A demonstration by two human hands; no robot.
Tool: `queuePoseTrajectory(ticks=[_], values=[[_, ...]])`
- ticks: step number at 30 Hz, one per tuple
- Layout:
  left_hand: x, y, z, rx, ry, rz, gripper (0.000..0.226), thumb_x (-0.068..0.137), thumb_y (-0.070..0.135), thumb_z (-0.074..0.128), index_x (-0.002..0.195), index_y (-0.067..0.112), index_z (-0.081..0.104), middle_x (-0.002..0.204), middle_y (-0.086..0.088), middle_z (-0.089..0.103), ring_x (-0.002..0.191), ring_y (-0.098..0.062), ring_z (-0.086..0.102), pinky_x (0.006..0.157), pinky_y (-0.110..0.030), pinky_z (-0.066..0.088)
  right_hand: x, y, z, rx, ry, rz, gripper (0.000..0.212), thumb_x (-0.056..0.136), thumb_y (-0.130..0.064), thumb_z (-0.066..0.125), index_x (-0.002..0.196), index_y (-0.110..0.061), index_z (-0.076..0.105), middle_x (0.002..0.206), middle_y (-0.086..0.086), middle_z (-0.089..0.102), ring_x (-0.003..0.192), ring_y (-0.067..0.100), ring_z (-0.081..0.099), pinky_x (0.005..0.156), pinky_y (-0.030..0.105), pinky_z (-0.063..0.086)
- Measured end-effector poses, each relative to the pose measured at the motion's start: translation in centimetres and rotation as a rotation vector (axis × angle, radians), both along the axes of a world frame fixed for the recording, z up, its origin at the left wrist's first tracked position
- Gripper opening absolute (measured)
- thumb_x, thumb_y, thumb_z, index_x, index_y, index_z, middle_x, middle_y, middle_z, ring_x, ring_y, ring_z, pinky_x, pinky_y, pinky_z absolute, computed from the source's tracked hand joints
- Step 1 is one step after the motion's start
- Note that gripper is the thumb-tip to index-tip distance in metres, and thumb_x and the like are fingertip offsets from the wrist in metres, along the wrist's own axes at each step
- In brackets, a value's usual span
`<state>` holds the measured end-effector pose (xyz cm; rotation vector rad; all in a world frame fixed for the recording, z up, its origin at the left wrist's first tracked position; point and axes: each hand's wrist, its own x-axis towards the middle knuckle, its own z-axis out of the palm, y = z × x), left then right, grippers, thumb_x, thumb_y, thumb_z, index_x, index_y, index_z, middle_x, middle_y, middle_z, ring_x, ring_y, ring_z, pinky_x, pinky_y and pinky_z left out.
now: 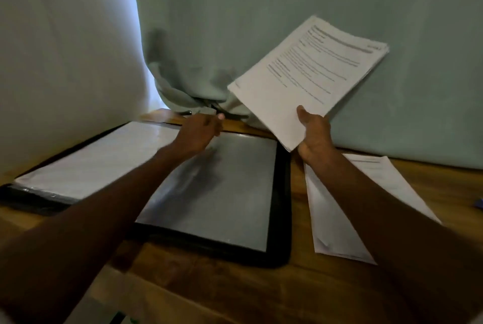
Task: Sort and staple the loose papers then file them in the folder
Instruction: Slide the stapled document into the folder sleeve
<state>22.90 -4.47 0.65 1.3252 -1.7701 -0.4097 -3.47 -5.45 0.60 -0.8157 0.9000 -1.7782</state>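
Wooden bench, open folder near far edge, right hand gripping raised paper stack by near corner, left hand over folder, grasp unclear, loose papers beside folder.

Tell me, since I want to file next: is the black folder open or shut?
Open. The folder lies flat on the table, both halves spread, with clear sleeves facing up on each side.

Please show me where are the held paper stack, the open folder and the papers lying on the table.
held paper stack (308, 70): head view, printed top sheet.
open folder (217, 187): head view, right-hand sleeve.
papers on the table (337, 224): head view, bare top sheet.
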Motion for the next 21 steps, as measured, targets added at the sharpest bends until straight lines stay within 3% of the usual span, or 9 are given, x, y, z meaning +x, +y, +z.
queuePoseTrajectory(ticks=[4,7,9,12,14,17,21], values=[[-0.4,-4.7,-2.9,-0.09,-0.283,0.012,0.056,0.103,0.055,0.042,0.081,0.01,0.065,0.088,-0.013,0.068,0.087,-0.03,0.063,0.077,-0.042,0.048,1.6,-4.8,-0.5,0.02,-0.019,0.048,0.041,0.089,-0.02,0.074,0.126,-0.007,0.064,0.121,0.019,0.071,0.112,0.042,0.067,0.093,0.061,0.055],[-0.6,-6.8,-4.6,-0.104,-0.347,0.0,0.044,0.099,0.058,0.048,0.074,0.024,0.061,0.087,-0.003,0.061,0.086,-0.024,0.06,0.073,-0.037,0.044,2.2,-7.7,-0.2,0.021,-0.034,0.074,0.037,0.087,-0.016,0.072,0.121,-0.003,0.065,0.121,0.022,0.07,0.114,0.044,0.065,0.096,0.064,0.052],[-0.6,-7.3,-4.9,-0.123,-0.394,-0.009,0.031,0.097,0.052,0.058,0.09,0.025,0.071,0.097,-0.004,0.063,0.094,-0.025,0.061,0.079,-0.037,0.046,2.4,-8.5,-0.1,0.024,-0.014,0.116,0.031,0.09,-0.012,0.069,0.12,-0.005,0.065,0.125,0.022,0.069,0.117,0.042,0.064,0.098,0.06,0.053],[-0.4,-8.1,-5.3,-0.191,-0.478,-0.002,0.034,0.094,0.048,0.064,0.112,0.02,0.074,0.105,-0.005,0.063,0.1,-0.026,0.061,0.086,-0.041,0.05,2.3,-9.7,-1.5,0.04,0.099,0.135,0.035,0.092,-0.015,0.068,0.127,-0.014,0.062,0.127,0.013,0.069,0.117,0.033,0.066,0.093,0.053,0.058],[-0.4,-8.2,-5.3,-0.229,-0.48,-0.031,0.031,0.093,0.047,0.063,0.107,0.023,0.076,0.1,-0.003,0.06,0.096,-0.023,0.059,0.08,-0.037,0.049,1.9,-10.2,-2.5,0.049,0.172,0.143,0.037,0.087,-0.017,0.072,0.123,-0.018,0.063,0.125,0.009,0.071,0.116,0.03,0.066,0.096,0.055,0.055],[-0.4,-7.8,-5.2,-0.243,-0.406,-0.057,0.012,0.091,0.03,0.07,0.097,0.02,0.075,0.102,-0.003,0.062,0.094,-0.017,0.057,0.079,-0.034,0.044,1.7,-10.5,-3.2,0.028,0.143,0.131,0.025,0.092,-0.007,0.069,0.113,-0.02,0.064,0.122,0.008,0.071,0.115,0.029,0.066,0.1,0.055,0.053],[-0.6,-7.2,-4.8,-0.234,-0.351,-0.093,0.007,0.087,0.021,0.063,0.089,0.016,0.068,0.095,-0.001,0.067,0.091,-0.02,0.061,0.084,-0.044,0.051,1.4,-10.5,-3.3,-0.024,0.083,0.078,0.032,0.094,-0.003,0.067,0.121,-0.017,0.061,0.124,0.009,0.069,0.112,0.028,0.067,0.095,0.051,0.057]])
